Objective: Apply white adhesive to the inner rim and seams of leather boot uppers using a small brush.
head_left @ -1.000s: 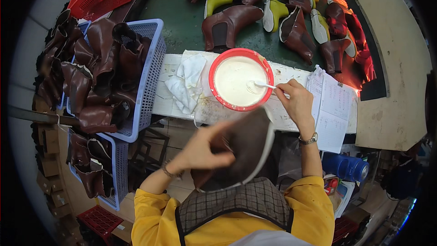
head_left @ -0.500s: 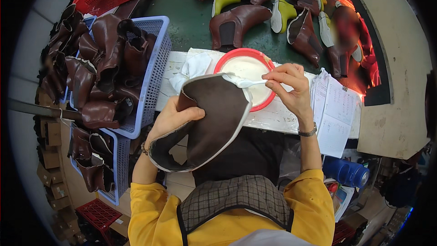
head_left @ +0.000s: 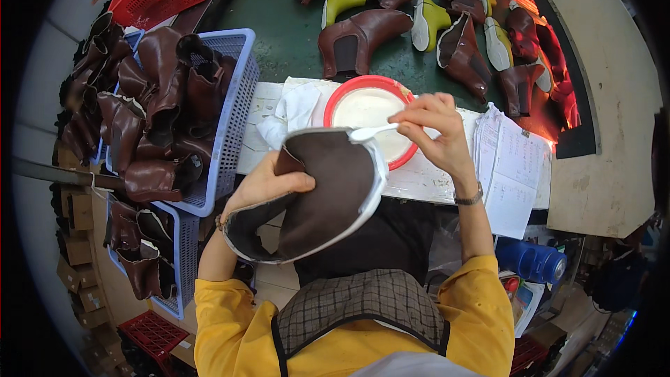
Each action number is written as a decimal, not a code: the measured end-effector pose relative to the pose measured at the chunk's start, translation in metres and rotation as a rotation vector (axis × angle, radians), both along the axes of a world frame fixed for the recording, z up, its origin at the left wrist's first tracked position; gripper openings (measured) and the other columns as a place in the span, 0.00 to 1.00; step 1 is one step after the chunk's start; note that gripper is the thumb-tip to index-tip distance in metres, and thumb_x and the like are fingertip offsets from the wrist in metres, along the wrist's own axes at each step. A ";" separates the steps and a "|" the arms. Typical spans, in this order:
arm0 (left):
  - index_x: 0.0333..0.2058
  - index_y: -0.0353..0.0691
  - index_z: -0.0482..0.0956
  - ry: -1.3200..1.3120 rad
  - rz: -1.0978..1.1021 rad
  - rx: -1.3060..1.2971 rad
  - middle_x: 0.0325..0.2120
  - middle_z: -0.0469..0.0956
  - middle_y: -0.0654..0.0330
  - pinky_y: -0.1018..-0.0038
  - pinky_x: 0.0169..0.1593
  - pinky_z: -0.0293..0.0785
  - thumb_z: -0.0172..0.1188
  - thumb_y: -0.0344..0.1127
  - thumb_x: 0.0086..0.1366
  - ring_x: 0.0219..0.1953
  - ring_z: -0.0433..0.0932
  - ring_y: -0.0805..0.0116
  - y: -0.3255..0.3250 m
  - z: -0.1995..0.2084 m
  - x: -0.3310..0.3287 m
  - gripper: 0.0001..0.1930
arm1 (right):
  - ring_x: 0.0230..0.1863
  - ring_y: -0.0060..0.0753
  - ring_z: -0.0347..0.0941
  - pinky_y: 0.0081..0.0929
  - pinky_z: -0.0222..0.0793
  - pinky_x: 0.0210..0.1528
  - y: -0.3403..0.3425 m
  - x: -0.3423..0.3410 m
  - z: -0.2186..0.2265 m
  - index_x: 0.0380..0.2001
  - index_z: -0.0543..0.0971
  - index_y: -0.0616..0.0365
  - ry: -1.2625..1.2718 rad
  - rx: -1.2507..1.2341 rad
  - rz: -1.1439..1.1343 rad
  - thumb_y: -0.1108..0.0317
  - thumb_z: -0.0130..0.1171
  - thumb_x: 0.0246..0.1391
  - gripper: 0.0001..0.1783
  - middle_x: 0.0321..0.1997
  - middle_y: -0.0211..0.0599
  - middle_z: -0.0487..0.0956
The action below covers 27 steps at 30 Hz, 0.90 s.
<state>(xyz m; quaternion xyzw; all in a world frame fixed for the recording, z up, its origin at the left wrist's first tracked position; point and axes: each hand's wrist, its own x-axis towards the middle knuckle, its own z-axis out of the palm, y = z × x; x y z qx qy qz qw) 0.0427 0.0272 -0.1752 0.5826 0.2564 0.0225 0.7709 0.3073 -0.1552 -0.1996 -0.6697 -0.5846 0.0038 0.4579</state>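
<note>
My left hand [head_left: 273,185] grips a brown boot upper [head_left: 328,181] by its side, thumb on the dark inner face. A pale rim runs round the upper, and wet white paste lies thick along its right edge. Between the fingertips of my right hand [head_left: 438,129] is the handle of a small white brush [head_left: 377,130]. The brush head touches the top right rim of the upper; paste hides its bristles. Behind it stands a red-rimmed bowl [head_left: 331,101] of white paste, partly covered by the upper and my right hand.
A crumpled white cloth [head_left: 296,106] lies left of the bowl, written sheets [head_left: 513,174] to its right. Blue baskets [head_left: 234,122] of brown uppers stand left. Brown boots [head_left: 363,38] and yellow-green shoe forms [head_left: 343,1] cover the green bench beyond, near a glowing heater [head_left: 562,84].
The brush has moved slightly left and down along the upper's rim. More white paste now shows on the right edge. A person has come into view at the far left.
</note>
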 end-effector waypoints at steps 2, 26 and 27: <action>0.49 0.29 0.79 0.015 -0.076 -0.024 0.39 0.82 0.61 0.78 0.45 0.75 0.64 0.31 0.62 0.38 0.78 0.76 0.003 -0.012 -0.003 0.18 | 0.37 0.27 0.74 0.30 0.57 0.50 0.015 0.000 0.007 0.35 0.88 0.51 -0.059 0.032 0.119 0.70 0.71 0.50 0.08 0.32 0.26 0.81; 0.74 0.46 0.47 0.241 0.113 1.350 0.63 0.60 0.41 0.50 0.64 0.62 0.78 0.30 0.41 0.62 0.65 0.36 0.033 -0.096 -0.025 0.63 | 0.28 0.37 0.78 0.32 0.71 0.31 -0.041 -0.006 -0.045 0.34 0.87 0.56 0.031 -0.343 -0.481 0.64 0.67 0.56 0.08 0.30 0.35 0.80; 0.74 0.46 0.47 0.242 0.117 1.353 0.63 0.60 0.41 0.50 0.64 0.62 0.78 0.30 0.41 0.62 0.65 0.36 0.033 -0.095 -0.029 0.63 | 0.27 0.36 0.78 0.31 0.71 0.30 -0.041 -0.004 -0.049 0.34 0.87 0.57 -0.004 -0.349 -0.457 0.64 0.67 0.57 0.08 0.30 0.36 0.80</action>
